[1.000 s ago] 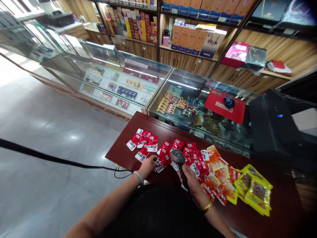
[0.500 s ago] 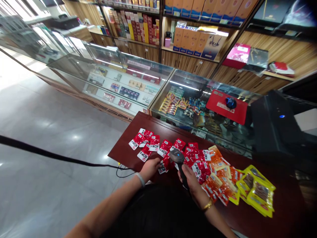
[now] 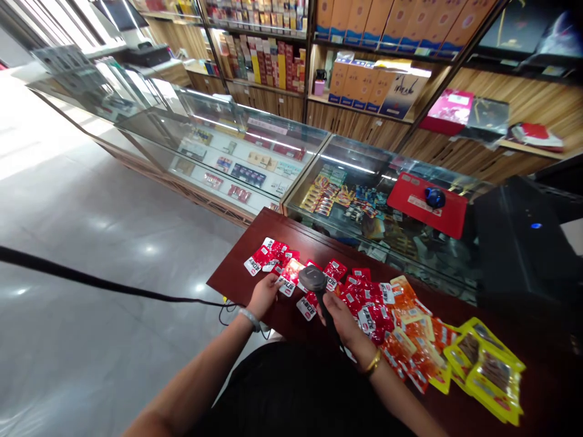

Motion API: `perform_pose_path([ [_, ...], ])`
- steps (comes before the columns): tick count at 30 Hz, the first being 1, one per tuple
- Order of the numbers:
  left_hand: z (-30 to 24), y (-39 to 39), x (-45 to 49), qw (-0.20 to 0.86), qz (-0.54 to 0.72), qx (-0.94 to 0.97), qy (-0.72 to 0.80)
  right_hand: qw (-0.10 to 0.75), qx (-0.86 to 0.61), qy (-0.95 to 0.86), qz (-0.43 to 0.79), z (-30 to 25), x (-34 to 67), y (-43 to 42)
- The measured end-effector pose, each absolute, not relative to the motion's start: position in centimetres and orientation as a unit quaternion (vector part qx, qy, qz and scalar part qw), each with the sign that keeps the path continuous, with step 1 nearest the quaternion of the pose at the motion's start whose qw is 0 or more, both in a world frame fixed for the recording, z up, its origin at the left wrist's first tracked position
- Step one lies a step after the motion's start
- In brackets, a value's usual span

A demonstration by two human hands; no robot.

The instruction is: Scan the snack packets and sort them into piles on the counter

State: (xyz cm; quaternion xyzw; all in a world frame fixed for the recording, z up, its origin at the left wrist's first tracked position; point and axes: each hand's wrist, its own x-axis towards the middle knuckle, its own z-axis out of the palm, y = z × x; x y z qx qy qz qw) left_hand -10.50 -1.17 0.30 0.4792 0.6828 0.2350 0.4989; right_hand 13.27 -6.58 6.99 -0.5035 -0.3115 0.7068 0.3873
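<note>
Dark wooden table (image 3: pixel 237 276) butts against a glass counter (image 3: pixel 364 176), and snack packets cover most of it: red packets (image 3: pixel 364 300) in the middle, orange packets (image 3: pixel 410 340) next, yellow packets (image 3: pixel 494 367) at the far right. The right hand (image 3: pixel 339 315) is clenched around the handle of a scanner (image 3: pixel 312 279), whose head points left and down and throws red light on one lit packet (image 3: pixel 290 272) at the left end of the red spread. The left hand (image 3: pixel 264 294) has its fingertips on that packet's near edge; pinching or just pressing, cannot tell. Risks, as I judge them: the red packets overlap, so the beam could catch a neighbour's code and read the wrong one or one twice. The foil is shiny, so glare may block a read. The loose packet (image 3: pixel 307 308) by the near table edge sits right under the scanner arm and a wrist sweep could knock it off. The black cable (image 3: pixel 91 282) trails across the floor up to the table corner; a snag there could jerk things.
</note>
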Motion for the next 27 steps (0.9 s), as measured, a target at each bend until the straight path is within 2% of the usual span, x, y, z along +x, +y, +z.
perform_pose_path([
  [3,0.7,-0.7,-11.3,0.458,0.206,0.482,0.718,0.397,-0.493,-0.317,0.706,7.1,13.4,-6.6],
  [8,2.1,0.4,-11.2,0.192,0.149,0.569,0.786,0.411,-0.531,-0.277,0.687,5.7,15.4,-8.4],
  [10,2.5,0.6,-10.0,0.136,0.133,0.605,0.773,0.410,-0.545,-0.271,0.679,5.2,16.1,-9.2],
  [17,2.0,0.9,-4.3,0.174,0.047,0.732,0.657,0.428,-0.558,-0.251,0.665,5.4,16.9,-10.4],
  [22,1.1,1.5,-2.1,0.168,-0.018,0.763,0.624,0.428,-0.557,-0.243,0.669,5.6,16.9,-10.5],
  [27,0.5,1.6,-1.1,0.219,-0.047,0.742,0.632,0.428,-0.562,-0.236,0.668,4.8,17.2,-10.9],
])
